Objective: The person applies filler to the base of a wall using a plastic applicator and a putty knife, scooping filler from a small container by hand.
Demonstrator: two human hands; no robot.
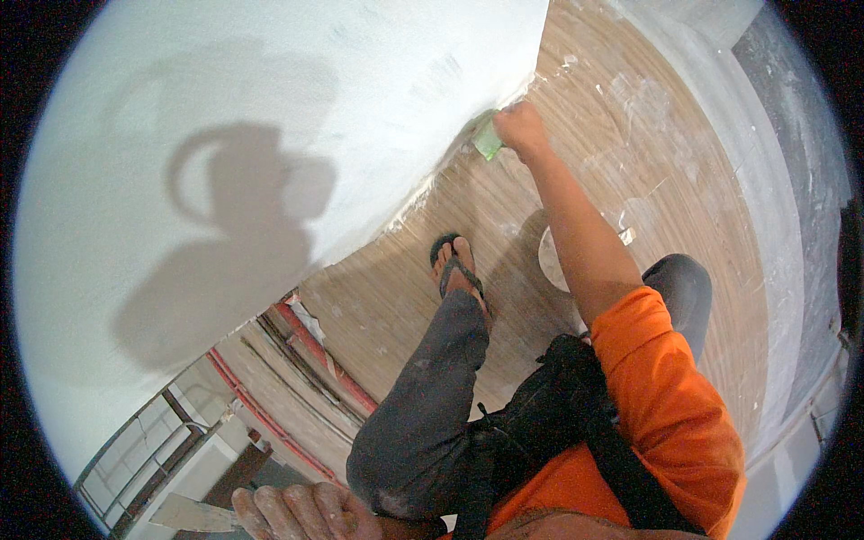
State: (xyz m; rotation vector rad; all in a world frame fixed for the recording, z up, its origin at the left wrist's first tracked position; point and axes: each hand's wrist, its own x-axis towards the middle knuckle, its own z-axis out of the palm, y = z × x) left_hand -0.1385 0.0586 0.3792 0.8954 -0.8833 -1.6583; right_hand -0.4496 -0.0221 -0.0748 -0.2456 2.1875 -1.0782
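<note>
Low in the picture, my left hand (pixel 306 511) is closed, its knuckles dusted white. A thin flat blade, apparently a putty knife (pixel 196 516), sticks out from its fingers; the handle is hidden in the fist. My right hand (pixel 524 130) reaches far forward and down to the foot of the white wall (pixel 387 117). It is closed on a light green flat piece (pixel 488 140), which lies against the wall's lower edge where it meets the floor. Whether that piece is a sanding sheet or a scraper I cannot tell.
The wood-look floor (pixel 702 234) carries white smears and crumbs. A round pale container (pixel 553 259) stands partly under my right forearm. Red pipes (pixel 333 360) and dark cables run at the lower left, near a metal railing (pixel 144 450). My sandalled foot (pixel 457 261) is near the wall.
</note>
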